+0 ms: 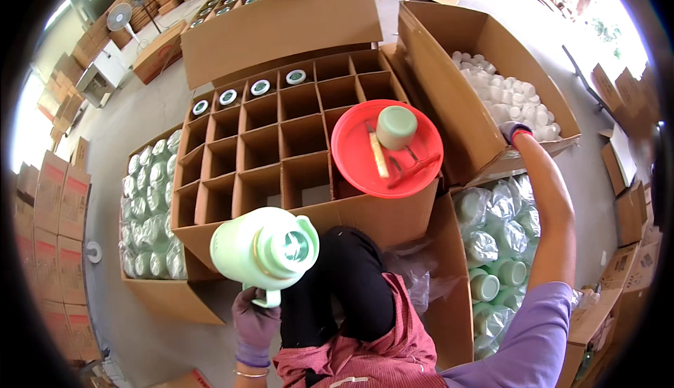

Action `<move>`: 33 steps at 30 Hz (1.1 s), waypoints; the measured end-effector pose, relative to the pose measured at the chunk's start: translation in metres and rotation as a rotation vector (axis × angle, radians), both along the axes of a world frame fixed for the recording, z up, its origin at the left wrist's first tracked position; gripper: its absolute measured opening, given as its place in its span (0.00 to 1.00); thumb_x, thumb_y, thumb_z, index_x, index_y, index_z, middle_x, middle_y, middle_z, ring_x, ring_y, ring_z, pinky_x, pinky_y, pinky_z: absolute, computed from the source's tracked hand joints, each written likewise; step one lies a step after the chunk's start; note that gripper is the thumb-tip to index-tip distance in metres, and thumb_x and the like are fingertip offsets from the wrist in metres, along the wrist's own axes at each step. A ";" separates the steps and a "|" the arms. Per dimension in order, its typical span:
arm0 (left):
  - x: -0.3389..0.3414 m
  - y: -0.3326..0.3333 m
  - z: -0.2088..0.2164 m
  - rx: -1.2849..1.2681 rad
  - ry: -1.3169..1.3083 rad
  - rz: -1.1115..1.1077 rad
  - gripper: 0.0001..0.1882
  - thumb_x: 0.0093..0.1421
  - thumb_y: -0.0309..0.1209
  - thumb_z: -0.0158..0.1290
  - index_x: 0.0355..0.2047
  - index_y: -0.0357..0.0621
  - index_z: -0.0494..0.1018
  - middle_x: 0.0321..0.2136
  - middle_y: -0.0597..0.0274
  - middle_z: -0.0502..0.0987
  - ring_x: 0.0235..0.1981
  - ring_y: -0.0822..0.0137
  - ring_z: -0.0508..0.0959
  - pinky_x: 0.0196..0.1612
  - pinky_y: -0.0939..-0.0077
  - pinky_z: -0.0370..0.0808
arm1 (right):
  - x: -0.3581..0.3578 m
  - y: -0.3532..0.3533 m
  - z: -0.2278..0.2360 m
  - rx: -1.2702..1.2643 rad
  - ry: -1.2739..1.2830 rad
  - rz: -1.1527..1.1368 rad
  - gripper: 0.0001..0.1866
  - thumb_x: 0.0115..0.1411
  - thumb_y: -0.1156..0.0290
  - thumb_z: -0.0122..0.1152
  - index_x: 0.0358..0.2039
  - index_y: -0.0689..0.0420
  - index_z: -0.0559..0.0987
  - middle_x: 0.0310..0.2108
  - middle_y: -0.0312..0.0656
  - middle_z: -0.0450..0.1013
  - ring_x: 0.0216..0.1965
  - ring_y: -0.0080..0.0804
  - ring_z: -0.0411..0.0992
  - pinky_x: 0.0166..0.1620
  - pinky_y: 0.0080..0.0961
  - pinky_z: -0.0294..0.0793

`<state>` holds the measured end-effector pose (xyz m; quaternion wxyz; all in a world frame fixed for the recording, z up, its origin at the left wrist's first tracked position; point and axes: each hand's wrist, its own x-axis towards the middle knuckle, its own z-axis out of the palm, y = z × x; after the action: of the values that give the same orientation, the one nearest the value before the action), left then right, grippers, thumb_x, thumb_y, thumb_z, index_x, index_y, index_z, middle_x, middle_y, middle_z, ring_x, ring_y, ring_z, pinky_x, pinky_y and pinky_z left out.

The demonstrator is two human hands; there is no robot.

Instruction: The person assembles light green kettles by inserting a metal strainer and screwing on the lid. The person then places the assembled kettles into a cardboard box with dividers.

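Concrete flooring is crowded with cartons; a pale green plastic flask [263, 249] is gripped by the left hand [254, 323], the right hand [514, 132] reaches white caps [507, 101], grip unclear. Four cells of the divided cardboard box [281, 149] are filled; most remain unfilled.

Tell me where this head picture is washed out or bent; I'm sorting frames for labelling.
Head view: daylight blows out the right rim and upper-left corner; the white caps glare, nearly featureless; carton edges bow toward the rim; the green flask in the left hand looks sharp.

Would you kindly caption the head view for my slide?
Left hand holds a green flask over a divided carton; right hand reaches into a box of white caps.
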<state>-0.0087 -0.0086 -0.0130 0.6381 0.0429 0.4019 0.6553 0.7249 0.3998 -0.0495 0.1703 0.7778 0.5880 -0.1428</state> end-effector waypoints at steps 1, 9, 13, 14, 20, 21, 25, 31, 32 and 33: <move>-0.004 -0.007 0.000 -0.045 -0.232 0.106 0.12 0.66 0.30 0.45 0.39 0.35 0.76 0.37 0.56 0.83 0.40 0.65 0.83 0.45 0.64 0.83 | -0.027 0.015 -0.014 -0.002 0.088 -0.009 0.22 0.62 0.55 0.52 0.46 0.57 0.84 0.47 0.48 0.80 0.47 0.42 0.78 0.53 0.37 0.70; 0.006 -0.007 -0.007 0.066 -0.291 0.090 0.15 0.65 0.27 0.45 0.48 0.30 0.72 0.44 0.47 0.80 0.48 0.55 0.81 0.45 0.66 0.85 | -0.020 0.007 -0.029 0.190 0.259 -0.043 0.20 0.62 0.59 0.50 0.46 0.56 0.83 0.49 0.49 0.78 0.50 0.43 0.77 0.52 0.38 0.72; 0.010 -0.022 0.013 0.098 -0.283 0.153 0.14 0.67 0.29 0.43 0.45 0.32 0.73 0.43 0.50 0.81 0.46 0.59 0.82 0.46 0.64 0.84 | -0.126 0.000 0.000 0.201 0.065 0.130 0.21 0.61 0.58 0.50 0.48 0.57 0.80 0.49 0.54 0.77 0.53 0.51 0.75 0.53 0.43 0.72; 0.013 -0.016 0.010 0.105 -0.295 0.133 0.14 0.68 0.28 0.43 0.45 0.32 0.73 0.43 0.51 0.81 0.46 0.60 0.82 0.46 0.64 0.84 | -0.138 -0.017 0.041 0.345 0.065 0.077 0.21 0.61 0.59 0.51 0.49 0.57 0.79 0.48 0.54 0.77 0.52 0.53 0.75 0.53 0.43 0.72; 0.018 -0.008 0.020 0.168 -0.357 0.051 0.13 0.66 0.23 0.43 0.48 0.34 0.71 0.43 0.53 0.80 0.44 0.61 0.82 0.47 0.66 0.84 | -0.239 -0.109 0.142 1.223 0.656 -0.095 0.18 0.61 0.71 0.58 0.51 0.56 0.71 0.40 0.48 0.77 0.45 0.43 0.77 0.47 0.35 0.75; 0.018 -0.007 0.023 0.171 -0.325 0.058 0.13 0.66 0.23 0.44 0.48 0.34 0.71 0.43 0.53 0.80 0.43 0.61 0.82 0.47 0.66 0.84 | -0.271 -0.141 0.153 1.168 0.887 0.043 0.17 0.62 0.71 0.58 0.51 0.56 0.70 0.38 0.43 0.75 0.41 0.33 0.75 0.45 0.29 0.75; 0.029 -0.006 0.035 0.112 -0.205 0.108 0.11 0.63 0.22 0.45 0.45 0.37 0.71 0.37 0.57 0.79 0.38 0.65 0.80 0.45 0.68 0.83 | -0.404 -0.265 0.143 0.772 1.432 0.572 0.22 0.58 0.77 0.65 0.51 0.60 0.67 0.42 0.41 0.74 0.41 0.27 0.74 0.48 0.28 0.76; 0.042 -0.014 0.033 0.187 -0.253 0.087 0.12 0.62 0.22 0.48 0.46 0.38 0.72 0.38 0.57 0.80 0.38 0.65 0.81 0.45 0.68 0.84 | -0.495 -0.311 0.102 0.663 1.936 0.246 0.26 0.58 0.79 0.63 0.54 0.59 0.62 0.56 0.47 0.66 0.58 0.31 0.66 0.63 0.32 0.64; 0.045 -0.014 0.033 0.216 -0.288 0.072 0.12 0.63 0.21 0.49 0.47 0.38 0.72 0.40 0.56 0.80 0.39 0.65 0.82 0.46 0.68 0.85 | -0.508 -0.314 0.092 0.722 2.028 0.226 0.25 0.59 0.79 0.63 0.54 0.59 0.62 0.59 0.49 0.65 0.59 0.32 0.66 0.64 0.34 0.62; 0.047 -0.017 0.035 0.181 -0.290 0.096 0.10 0.62 0.22 0.49 0.45 0.38 0.73 0.39 0.57 0.80 0.39 0.66 0.82 0.45 0.68 0.85 | -0.521 -0.319 0.090 0.745 2.044 0.225 0.26 0.60 0.79 0.62 0.55 0.59 0.61 0.64 0.54 0.60 0.62 0.37 0.64 0.66 0.37 0.60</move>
<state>0.0388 -0.0252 0.0218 0.6508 -0.0142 0.2464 0.7180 0.2038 0.0809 0.0400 -0.6321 0.2366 0.5258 -0.5178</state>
